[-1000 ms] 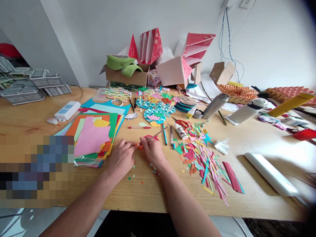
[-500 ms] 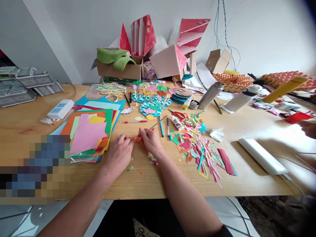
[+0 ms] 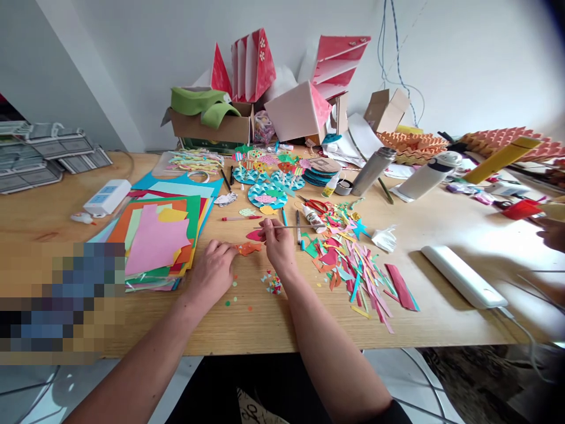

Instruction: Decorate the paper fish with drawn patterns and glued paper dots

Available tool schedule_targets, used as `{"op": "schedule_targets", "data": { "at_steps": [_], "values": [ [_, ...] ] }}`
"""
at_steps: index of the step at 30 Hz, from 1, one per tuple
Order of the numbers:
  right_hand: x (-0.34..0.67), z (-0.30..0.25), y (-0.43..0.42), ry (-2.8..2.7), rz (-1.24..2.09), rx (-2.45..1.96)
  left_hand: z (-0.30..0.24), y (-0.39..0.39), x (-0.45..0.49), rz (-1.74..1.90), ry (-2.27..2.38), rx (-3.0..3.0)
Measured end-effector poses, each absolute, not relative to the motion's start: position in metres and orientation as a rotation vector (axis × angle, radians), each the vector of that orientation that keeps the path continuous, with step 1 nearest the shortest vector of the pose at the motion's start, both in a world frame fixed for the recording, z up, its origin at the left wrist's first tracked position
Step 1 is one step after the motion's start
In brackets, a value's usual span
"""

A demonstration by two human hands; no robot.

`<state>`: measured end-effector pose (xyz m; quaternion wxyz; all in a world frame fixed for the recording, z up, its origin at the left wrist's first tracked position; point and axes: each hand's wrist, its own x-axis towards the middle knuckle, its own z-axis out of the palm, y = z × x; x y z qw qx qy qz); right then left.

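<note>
An orange paper fish (image 3: 248,249) lies flat on the table, its left end under the fingertips of my left hand (image 3: 215,265), which is curled and closed on it. My right hand (image 3: 279,246) pinches a thin stick (image 3: 300,227) that points right, roughly level. Beside those fingers lies a pinkish-red paper piece (image 3: 254,235), partly hidden by the hand. Below my right hand is a small pile of tiny coloured paper bits (image 3: 272,282). A few loose paper dots (image 3: 228,303) lie near my left wrist.
Coloured paper sheets (image 3: 154,241) are stacked at left. Paper scraps (image 3: 359,265), a glue bottle (image 3: 312,217) and red-handled scissors (image 3: 316,205) lie at right. Behind are paper fish on blue discs (image 3: 267,196). A white power bank-like device (image 3: 461,277) and another person's hand (image 3: 554,235) are far right.
My right hand has moved slightly right and up, off the orange fish. The stick has swung from slanting upward to nearly level. My left hand stays at the fish's left end.
</note>
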<state>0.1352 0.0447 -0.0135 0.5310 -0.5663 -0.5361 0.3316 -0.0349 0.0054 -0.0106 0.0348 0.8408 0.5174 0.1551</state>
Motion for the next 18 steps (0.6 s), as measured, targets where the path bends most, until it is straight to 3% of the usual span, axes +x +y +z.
{"op": "schedule_targets", "data": {
  "at_steps": [12, 18],
  "values": [
    [0.1433, -0.013, 0.0468, -1.281, 0.702, -1.553, -0.0133, 0.0089, -0.038, 0.738, 1.607, 2.463],
    [0.1404, -0.0141, 0.0473, -1.129, 1.025, -1.46, -0.0124, 0.0089, -0.0385, 0.865, 1.628, 2.456]
  ]
}}
